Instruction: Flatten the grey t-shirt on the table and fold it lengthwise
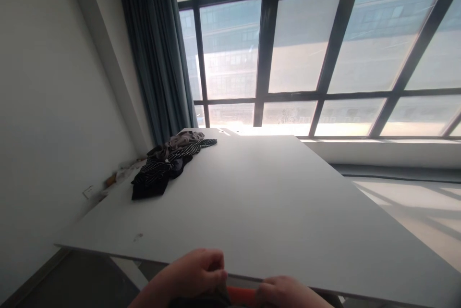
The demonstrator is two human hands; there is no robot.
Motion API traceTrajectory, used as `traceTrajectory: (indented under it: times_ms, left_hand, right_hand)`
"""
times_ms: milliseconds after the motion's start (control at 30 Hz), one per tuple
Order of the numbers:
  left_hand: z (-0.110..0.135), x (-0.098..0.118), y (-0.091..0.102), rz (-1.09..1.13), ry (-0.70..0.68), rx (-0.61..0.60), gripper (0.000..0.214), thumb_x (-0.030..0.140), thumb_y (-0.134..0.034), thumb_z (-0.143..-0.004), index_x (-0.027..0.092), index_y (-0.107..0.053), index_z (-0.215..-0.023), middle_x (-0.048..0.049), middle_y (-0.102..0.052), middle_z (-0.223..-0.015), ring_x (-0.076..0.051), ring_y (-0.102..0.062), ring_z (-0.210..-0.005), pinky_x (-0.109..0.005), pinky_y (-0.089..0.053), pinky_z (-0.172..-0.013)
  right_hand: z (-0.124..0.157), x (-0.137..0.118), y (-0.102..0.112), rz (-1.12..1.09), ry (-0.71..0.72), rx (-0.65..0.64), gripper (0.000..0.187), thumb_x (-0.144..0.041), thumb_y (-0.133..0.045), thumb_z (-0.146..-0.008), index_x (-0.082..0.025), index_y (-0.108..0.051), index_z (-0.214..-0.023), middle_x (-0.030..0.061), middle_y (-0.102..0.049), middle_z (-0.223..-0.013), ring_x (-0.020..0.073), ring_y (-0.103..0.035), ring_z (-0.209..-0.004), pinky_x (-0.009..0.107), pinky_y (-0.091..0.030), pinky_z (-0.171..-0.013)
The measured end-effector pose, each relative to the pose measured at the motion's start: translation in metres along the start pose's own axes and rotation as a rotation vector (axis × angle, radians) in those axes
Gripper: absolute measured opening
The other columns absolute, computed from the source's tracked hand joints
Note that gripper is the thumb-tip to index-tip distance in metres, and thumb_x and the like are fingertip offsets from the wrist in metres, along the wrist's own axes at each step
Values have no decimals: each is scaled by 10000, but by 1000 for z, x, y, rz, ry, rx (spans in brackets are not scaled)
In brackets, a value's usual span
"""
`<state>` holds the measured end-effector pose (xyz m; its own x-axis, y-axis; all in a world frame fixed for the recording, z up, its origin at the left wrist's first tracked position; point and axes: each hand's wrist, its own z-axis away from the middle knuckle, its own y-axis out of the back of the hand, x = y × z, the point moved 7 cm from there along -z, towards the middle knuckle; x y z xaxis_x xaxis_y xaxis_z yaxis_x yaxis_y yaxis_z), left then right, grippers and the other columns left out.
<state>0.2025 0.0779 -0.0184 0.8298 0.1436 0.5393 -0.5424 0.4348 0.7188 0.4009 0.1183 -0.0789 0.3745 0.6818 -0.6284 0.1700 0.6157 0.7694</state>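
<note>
windows (230, 48) with dark frames fill the far side, and bright light comes in. next is a big white table (252, 192), with its near edge by the two hands. a plain white wall (43, 106) stands on the left. a blue-gray curtain (158, 48) hangs down between the wall and the windows. a messy pile of clothes (158, 171) lies on the left side of the table, some black, some striped, some brown-gray, well apart from the hands. the left hand (198, 269) is low down at the near edge, its fingers curled in. the right hand (283, 291) is beside it, its fingers bent too. some dark cloth (211, 302) is right under the left hand, but i cannot tell if any fingers grip it. a red thing (241, 294) shows between the hands. a small socket (88, 192) is on the wall.
</note>
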Motion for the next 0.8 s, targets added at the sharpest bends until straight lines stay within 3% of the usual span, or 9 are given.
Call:
traceTrajectory:
  times_ms: [67,133,233,300,400,467,533,633,800]
  left_hand:
    - [-22,11,14,-45,-48,125,229,421,-545,-931,218,-651,-926,34,-659,-780,-134,-545,-712,-242,-400,-652]
    - [-44,9,24,-169,-114,236,195,389,-561,-945,221,-660,-957,4,-690,-878,-157,-602,-810,-263,-462,-761]
    - [-71,-9,33,-373,-278,323,259,344,-643,-921,251,-670,-1161,-59,-674,-1257,-229,-611,-1167,-364,-458,-1060]
    - [-88,-27,40,-453,-324,347,400,376,-625,-951,296,-622,-1342,-70,-572,-1474,-269,-531,-1346,-447,-395,-1170]
    - [-119,-42,53,-507,-336,360,462,426,-508,-1016,358,-552,-1470,-36,-470,-1605,-264,-439,-1463,-479,-324,-1235]
    - [-148,-46,65,-518,-255,389,489,437,-464,-1024,356,-532,-1502,-14,-443,-1633,-234,-400,-1499,-432,-288,-1262]
    - [-181,-48,80,-520,-87,443,541,454,-424,-1024,318,-494,-1543,-19,-394,-1668,-226,-347,-1536,-405,-243,-1284]
    - [-228,-45,93,-501,105,490,632,458,-336,-1027,221,-393,-1610,-92,-274,-1715,-288,-257,-1580,-507,-184,-1294]
    - [-272,-37,95,-467,229,512,671,431,-264,-1016,194,-319,-1641,-126,-195,-1731,-349,-181,-1597,-645,-110,-1264]
  right_hand:
    - [-7,-6,25,64,-52,65,253,-244,-478,-939,-192,-722,-980,36,-706,-944,116,-619,-826,191,-441,-779]
    - [-17,4,52,132,-94,163,275,-240,-449,-959,-197,-716,-1009,57,-697,-997,151,-638,-919,238,-472,-855]
    - [-36,38,75,190,-28,229,327,-297,-469,-984,-221,-714,-1187,103,-649,-1267,200,-611,-1176,324,-483,-1044]
    - [-51,72,81,230,-2,237,437,-396,-488,-1002,-264,-651,-1385,108,-535,-1482,244,-508,-1380,420,-400,-1200]
    - [-77,117,85,250,-8,226,582,-545,-442,-1023,-324,-491,-1560,72,-360,-1641,269,-335,-1538,506,-226,-1314]
    - [-98,135,92,261,-16,232,602,-565,-420,-1027,-343,-447,-1586,43,-297,-1675,253,-297,-1562,483,-202,-1328]
    - [-121,145,107,278,-48,296,661,-541,-439,-1018,-322,-353,-1635,28,-172,-1715,232,-256,-1581,418,-223,-1329]
    - [-155,162,135,304,-231,407,817,-489,-471,-997,-172,-177,-1690,87,-63,-1727,222,-180,-1606,352,-196,-1334]
    - [-198,184,145,300,-481,315,747,-539,-323,-1035,-153,-254,-1670,90,-140,-1714,266,-139,-1614,494,-99,-1332]
